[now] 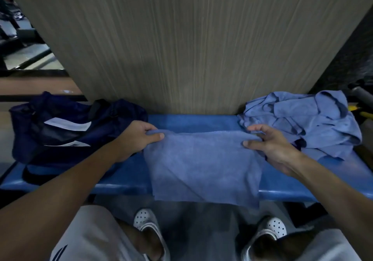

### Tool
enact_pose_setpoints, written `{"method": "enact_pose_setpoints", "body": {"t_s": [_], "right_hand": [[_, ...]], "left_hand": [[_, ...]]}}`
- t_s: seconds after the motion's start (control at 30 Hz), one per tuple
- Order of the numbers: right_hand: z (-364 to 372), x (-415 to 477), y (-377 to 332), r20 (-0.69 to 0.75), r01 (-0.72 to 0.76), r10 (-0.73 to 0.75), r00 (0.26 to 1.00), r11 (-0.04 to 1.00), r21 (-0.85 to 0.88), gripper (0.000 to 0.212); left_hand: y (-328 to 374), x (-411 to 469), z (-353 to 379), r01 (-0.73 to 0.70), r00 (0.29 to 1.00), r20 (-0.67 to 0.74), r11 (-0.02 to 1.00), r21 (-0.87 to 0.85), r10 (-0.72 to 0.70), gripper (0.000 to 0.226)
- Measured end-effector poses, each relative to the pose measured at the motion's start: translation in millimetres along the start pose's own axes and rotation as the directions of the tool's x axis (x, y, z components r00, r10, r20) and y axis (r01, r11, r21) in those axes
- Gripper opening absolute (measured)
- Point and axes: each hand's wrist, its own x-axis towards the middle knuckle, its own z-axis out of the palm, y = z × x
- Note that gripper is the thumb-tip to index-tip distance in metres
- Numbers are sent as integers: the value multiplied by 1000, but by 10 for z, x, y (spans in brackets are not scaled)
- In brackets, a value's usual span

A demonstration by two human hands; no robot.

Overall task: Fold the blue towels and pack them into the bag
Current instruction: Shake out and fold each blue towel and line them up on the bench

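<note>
At centre frame, my left hand [141, 137] and right hand [270, 147] each pinch a top corner of a blue towel [201, 166] draped over the table [191, 122]; bag [60, 135] left, crumpled towels [306, 119] right.

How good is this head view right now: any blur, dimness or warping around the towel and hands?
Head view: dim overall; the wood panel is streaked by motion blur; the towel, left hand and right hand read fairly sharp; the dark bag loses detail in shadow; wide-angle bends the bench edge.
</note>
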Motion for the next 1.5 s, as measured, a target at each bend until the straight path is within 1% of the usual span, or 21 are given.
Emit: {"method": "enact_pose_setpoints", "body": {"t_s": [0.07, 0.17, 0.23, 0.3, 0.43, 0.47, 0.53, 0.57, 0.63, 0.67, 0.77, 0.8, 0.83, 0.87, 0.93, 0.97, 1.07, 1.13, 1.23, 1.37, 1.5], "right_hand": [[46, 102, 93, -43, 6, -9, 999, 997, -80, 37], [80, 302, 262, -17, 7, -11, 1000, 974, -225, 22], [86, 427, 411, -10, 13, -16, 1000, 968, -251, 16], [86, 560, 550, -36, 21, -31, 999, 963, -267, 16], [67, 813, 705, -145, 64, -109, 983, 956, -286, 19], [58, 867, 712, -167, 88, -146, 975, 946, -313, 19], [44, 973, 726, -184, 143, -238, 954, 897, -419, 18], [43, 1021, 737, -183, 168, -283, 941, 865, -473, 18], [40, 1111, 773, -182, 201, -352, 918, 809, -552, 15], [36, 1160, 805, -171, 219, -387, 906, 775, -592, 13], [30, 1286, 929, -120, 233, -438, 891, 668, -707, 13], [30, 1313, 960, -105, 238, -454, 885, 634, -735, 14], [25, 1337, 990, -94, 248, -475, 875, 606, -756, 16], [18, 1353, 1011, -92, 250, -486, 869, 593, -765, 18], [6, 1382, 1027, -111, 231, -473, 874, 607, -761, 19], [8, 1392, 1030, -120, 219, -458, 881, 618, -755, 18], [41, 1388, 1031, -135, 199, -411, 901, 671, -714, 17], [66, 1377, 1035, -157, 181, -372, 915, 726, -664, 16], [82, 1351, 1035, -189, 169, -341, 921, 785, -596, 18], [78, 1314, 996, -248, 155, -334, 909, 825, -544, 22], [86, 1339, 965, -270, 156, -321, 908, 856, -492, 21]], "left_hand": [[-61, 110, 82, 2, 998, -59, 997, 73, 2, 20], [-228, 295, 184, 9, 1000, -27, 984, 176, -4, 32], [-391, 417, 250, -4, 1000, -13, 979, 206, 6, 42], [-533, 546, 321, -9, 998, -59, 964, 265, 25, 47], [-722, 754, 434, 19, 985, -171, 962, 274, 29, 58], [-763, 795, 458, 10, 981, -188, 960, 279, 45, 55], [-818, 853, 501, -13, 973, -220, 963, 271, 75, 48], [-832, 884, 523, -6, 967, -244, 968, 253, 70, 46], [-862, 964, 554, 8, 958, -280, 973, 232, 58, 34], [-872, 998, 562, 4, 961, -267, 969, 247, 65, 31], [-918, 1084, 584, -20, 974, -210, 948, 318, 91, 41], [-942, 1112, 596, -11, 975, -206, 943, 334, 84, 41], [-955, 1135, 611, 3, 975, -208, 937, 350, 75, 34], [-961, 1147, 619, 24, 974, -219, 936, 352, 57, 23], [-949, 1145, 623, 51, 970, -240, 949, 311, 26, 5], [-953, 1141, 622, 53, 971, -240, 952, 300, 22, 7], [-999, 1128, 578, 59, 975, -221, 939, 340, 19, 19], [-1052, 1114, 537, 50, 986, -164, 922, 384, 15, 17], [-1114, 1055, 503, 7, 991, -125, 917, 400, 47, 6], [-1100, 1003, 509, -56, 985, -128, 920, 388, 114, 11], [-1106, 1001, 519, -61, 983, -147, 945, 323, 114, 14]]}}
